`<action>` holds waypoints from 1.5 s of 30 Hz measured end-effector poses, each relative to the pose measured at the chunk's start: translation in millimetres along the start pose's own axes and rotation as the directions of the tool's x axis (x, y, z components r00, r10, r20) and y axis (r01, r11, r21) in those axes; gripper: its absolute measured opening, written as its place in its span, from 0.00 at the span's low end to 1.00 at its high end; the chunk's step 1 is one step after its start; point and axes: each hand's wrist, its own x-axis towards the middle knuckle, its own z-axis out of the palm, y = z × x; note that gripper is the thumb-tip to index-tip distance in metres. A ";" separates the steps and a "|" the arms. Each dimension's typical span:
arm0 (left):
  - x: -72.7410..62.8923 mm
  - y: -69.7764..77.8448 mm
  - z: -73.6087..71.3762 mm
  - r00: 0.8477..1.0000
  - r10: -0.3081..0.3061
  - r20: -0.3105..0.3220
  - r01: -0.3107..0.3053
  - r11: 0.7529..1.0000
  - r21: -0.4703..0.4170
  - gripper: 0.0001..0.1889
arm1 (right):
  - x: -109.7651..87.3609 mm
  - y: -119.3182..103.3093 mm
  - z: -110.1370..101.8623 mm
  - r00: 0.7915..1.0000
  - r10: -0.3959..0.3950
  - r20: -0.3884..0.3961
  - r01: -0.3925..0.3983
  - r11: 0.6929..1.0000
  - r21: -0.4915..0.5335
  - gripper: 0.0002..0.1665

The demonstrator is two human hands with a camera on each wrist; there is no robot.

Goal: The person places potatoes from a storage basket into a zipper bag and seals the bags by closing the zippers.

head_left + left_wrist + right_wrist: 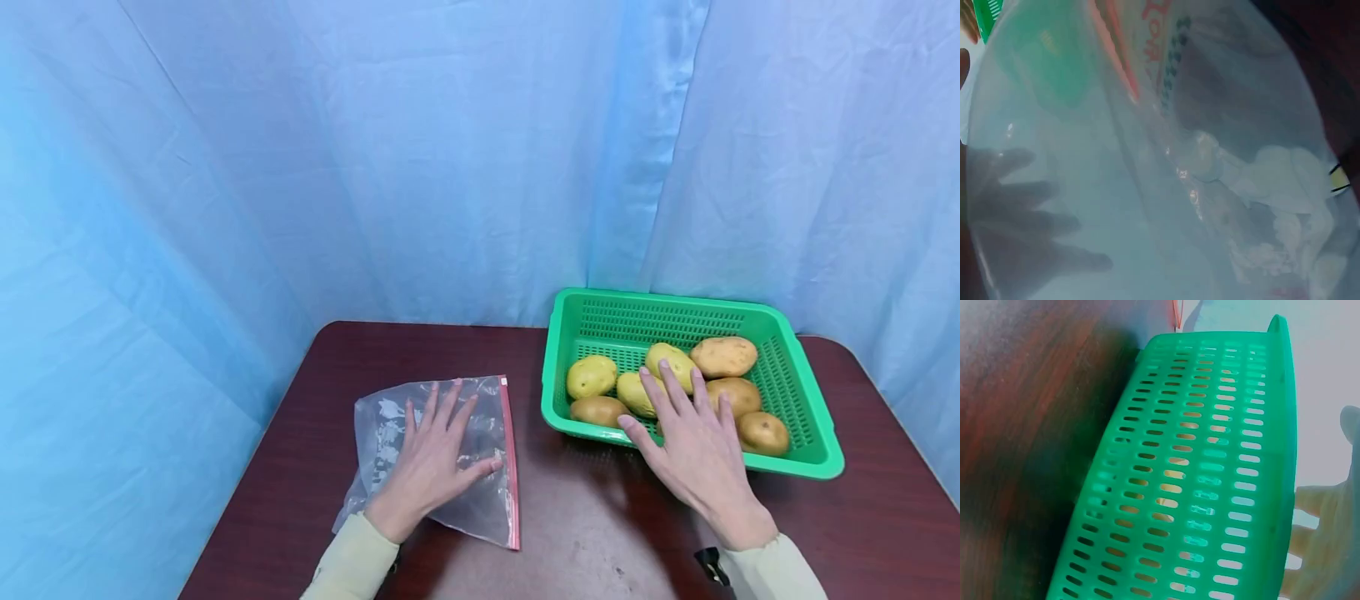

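Head view: with the green basket [831, 454] taken as reference, pale sleeves [356, 558] are seen nearest, on its near side. Left hand [431, 467] is held left of the basket, palm down, fingers spread, nothing gripped; beneath it a clear zip bag [483, 433] is laid, its red zip edge [511, 475] turned toward the basket and apart from it. Whether the bag is touched cannot be told; in the left wrist view, fingers are seen dimly through the film. Right hand [697, 454] is held over the basket's near rim, fingers extended and apart, nothing grasped. Basket and bag are both supported by a dark reddish table [570, 533]. Within the basket at least seven potatoes [592, 377], yellow and brown, are contained, partly screened by the right hand. Behind the basket a light-blue curtain [465, 167] is hung.
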 end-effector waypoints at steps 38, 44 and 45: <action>-18.8 -41.2 25.2 0.979 0.197 0.051 -0.192 0.977 -0.091 0.33 | -7.3 -8.0 6.3 1.000 0.007 0.003 -0.007 1.000 0.008 0.46; -19.2 -47.2 16.9 0.981 0.155 -0.117 -0.177 0.963 -0.205 0.34 | -7.2 -12.2 6.8 1.000 -0.002 -0.005 0.002 1.000 0.016 0.46; -19.2 -47.4 15.6 0.978 0.148 -0.143 -0.178 0.958 -0.225 0.35 | -7.0 -13.3 6.8 1.000 -0.004 -0.006 0.004 1.000 0.017 0.46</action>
